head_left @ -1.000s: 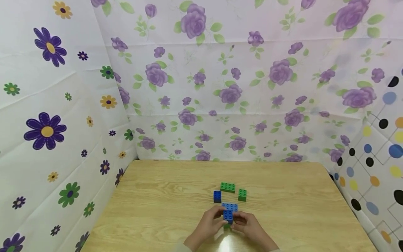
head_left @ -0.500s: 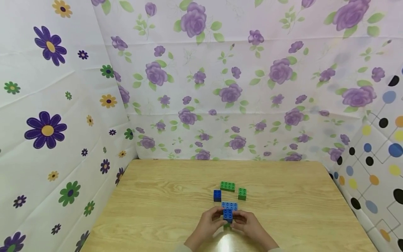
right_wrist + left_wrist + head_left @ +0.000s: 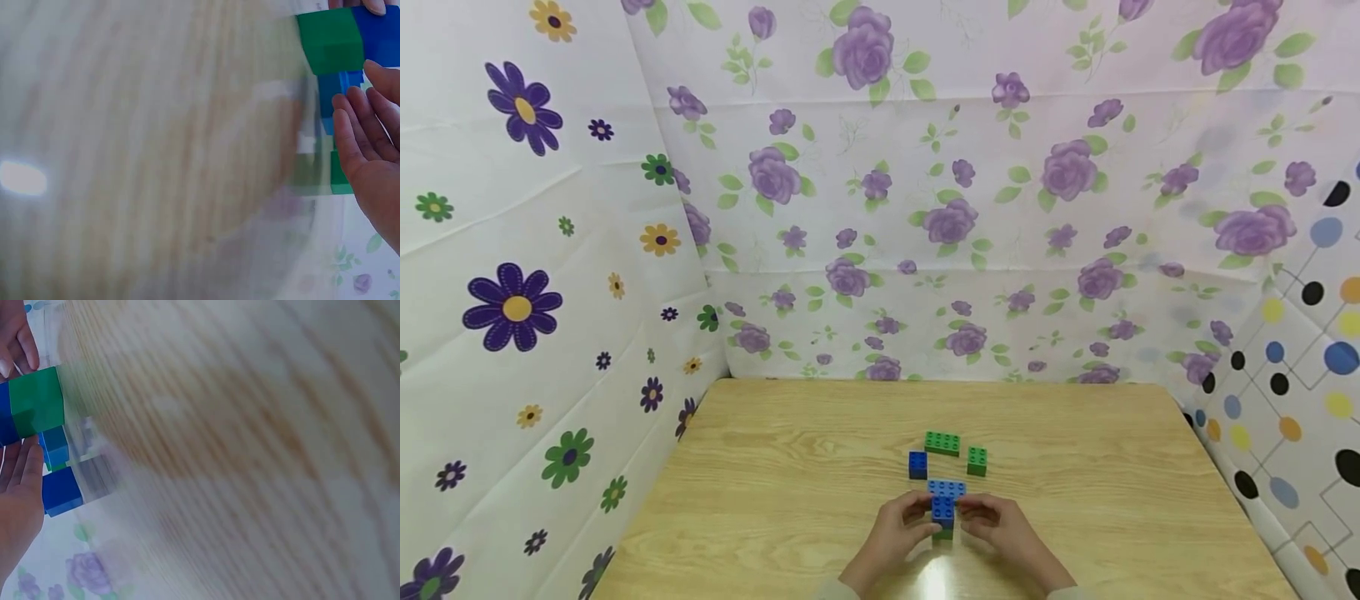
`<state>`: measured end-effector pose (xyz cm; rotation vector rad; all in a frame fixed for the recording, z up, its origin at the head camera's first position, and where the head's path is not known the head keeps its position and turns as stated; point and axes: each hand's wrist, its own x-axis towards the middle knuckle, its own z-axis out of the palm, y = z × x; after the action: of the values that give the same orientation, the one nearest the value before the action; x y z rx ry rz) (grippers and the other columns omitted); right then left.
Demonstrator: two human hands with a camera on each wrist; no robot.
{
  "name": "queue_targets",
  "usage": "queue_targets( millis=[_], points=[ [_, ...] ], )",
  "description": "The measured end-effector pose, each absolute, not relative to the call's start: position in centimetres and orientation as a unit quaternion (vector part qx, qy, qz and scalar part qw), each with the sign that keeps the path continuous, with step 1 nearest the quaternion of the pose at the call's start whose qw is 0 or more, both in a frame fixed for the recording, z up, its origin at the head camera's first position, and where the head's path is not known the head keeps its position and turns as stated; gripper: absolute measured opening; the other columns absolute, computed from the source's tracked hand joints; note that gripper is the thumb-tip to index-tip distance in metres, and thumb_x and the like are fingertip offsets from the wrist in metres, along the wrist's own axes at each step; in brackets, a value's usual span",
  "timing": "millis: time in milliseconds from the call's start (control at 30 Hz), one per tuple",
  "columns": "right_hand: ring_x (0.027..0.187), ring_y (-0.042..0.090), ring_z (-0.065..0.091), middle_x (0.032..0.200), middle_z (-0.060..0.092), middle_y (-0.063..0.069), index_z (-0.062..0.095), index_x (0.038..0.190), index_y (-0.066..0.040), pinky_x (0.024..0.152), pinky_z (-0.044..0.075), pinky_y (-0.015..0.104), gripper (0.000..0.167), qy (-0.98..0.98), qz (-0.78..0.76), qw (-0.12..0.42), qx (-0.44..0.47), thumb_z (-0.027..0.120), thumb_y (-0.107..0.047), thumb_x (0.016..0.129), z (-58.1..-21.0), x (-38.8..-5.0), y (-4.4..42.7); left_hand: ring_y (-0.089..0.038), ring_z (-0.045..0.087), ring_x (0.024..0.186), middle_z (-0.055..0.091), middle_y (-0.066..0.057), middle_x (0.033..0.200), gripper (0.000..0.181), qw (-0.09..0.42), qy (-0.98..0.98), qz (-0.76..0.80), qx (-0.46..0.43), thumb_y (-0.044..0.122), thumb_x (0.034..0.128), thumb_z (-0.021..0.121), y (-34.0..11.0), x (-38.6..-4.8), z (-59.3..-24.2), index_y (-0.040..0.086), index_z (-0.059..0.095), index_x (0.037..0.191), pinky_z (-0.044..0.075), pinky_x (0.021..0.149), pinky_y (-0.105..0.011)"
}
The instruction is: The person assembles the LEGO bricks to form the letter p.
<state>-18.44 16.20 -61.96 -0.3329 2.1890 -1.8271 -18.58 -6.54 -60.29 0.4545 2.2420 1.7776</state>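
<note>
A blue toy brick (image 3: 943,510) stands on top of a green brick (image 3: 942,533), making a small stack near the front of the table. My left hand (image 3: 897,529) holds the blue brick from the left, its thumb on the near face. To the right of the stack is my right hand (image 3: 1003,527), its fingers loosely bent and a small gap between it and the bricks. The right wrist view shows that hand's fingers (image 3: 353,134) extended beside the stack, gripping nothing. Just behind stands a light blue brick (image 3: 946,488), partly hidden by the stack.
Farther back on the wooden table (image 3: 790,467) lie a dark blue brick (image 3: 917,465), a long green brick (image 3: 942,443) and a small green brick (image 3: 977,461). Flower-patterned cloth (image 3: 880,217) hangs behind the table; patterned sheets flank both sides.
My right hand has let go of the stack and moved slightly right, exposing more of the green brick. The left hand and the bricks stay in place.
</note>
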Motion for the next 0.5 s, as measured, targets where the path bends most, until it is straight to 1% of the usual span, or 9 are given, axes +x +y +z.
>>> queue_targets(
  millis=[167, 233, 367, 500],
  points=[
    [0.105, 0.030, 0.063, 0.117, 0.063, 0.021, 0.059, 0.123, 0.004, 0.085, 0.056, 0.024, 0.040, 0.767, -0.629, 0.093, -0.086, 0.071, -0.009, 0.087, -61.3, -19.0, 16.3, -0.021, 0.061, 0.110, 0.065, -0.006, 0.117, 0.038, 0.120, 0.768, 0.608, 0.162, 0.009, 0.0848, 0.074, -6.6, -18.7, -60.6, 0.005, 0.062, 0.120, 0.051, 0.098, -0.033],
    [0.107, 0.030, 0.062, 0.118, 0.062, 0.020, 0.059, 0.123, 0.003, 0.086, 0.056, 0.023, 0.039, 0.773, -0.626, 0.076, -0.067, 0.070, -0.009, 0.088, -61.1, -19.3, 16.2, -0.021, 0.061, 0.110, 0.065, -0.006, 0.116, 0.038, 0.118, 0.767, 0.610, 0.163, 0.009, 0.0847, 0.074, -6.6, -18.8, -60.8, 0.005, 0.062, 0.120, 0.051, 0.097, -0.032],
    [0.117, 0.034, 0.057, 0.127, 0.059, 0.018, 0.058, 0.127, 0.000, 0.090, 0.054, 0.025, 0.039, 0.773, -0.630, 0.063, -0.044, 0.068, -0.008, 0.089, -61.1, -19.9, 15.9, -0.021, 0.061, 0.110, 0.065, -0.006, 0.116, 0.038, 0.117, 0.762, 0.616, 0.160, 0.011, 0.0842, 0.074, -6.6, -18.8, -61.1, 0.005, 0.062, 0.120, 0.051, 0.097, -0.031],
    [0.121, 0.039, 0.052, 0.131, 0.056, 0.021, 0.056, 0.128, 0.002, 0.093, 0.053, 0.028, 0.042, 0.769, -0.634, 0.060, -0.058, 0.068, -0.006, 0.089, -61.3, -20.5, 15.7, -0.022, 0.061, 0.111, 0.065, -0.007, 0.116, 0.038, 0.119, 0.757, 0.623, 0.156, 0.011, 0.0843, 0.074, -6.6, -18.8, -61.2, 0.004, 0.062, 0.120, 0.052, 0.097, -0.031]
  ],
)
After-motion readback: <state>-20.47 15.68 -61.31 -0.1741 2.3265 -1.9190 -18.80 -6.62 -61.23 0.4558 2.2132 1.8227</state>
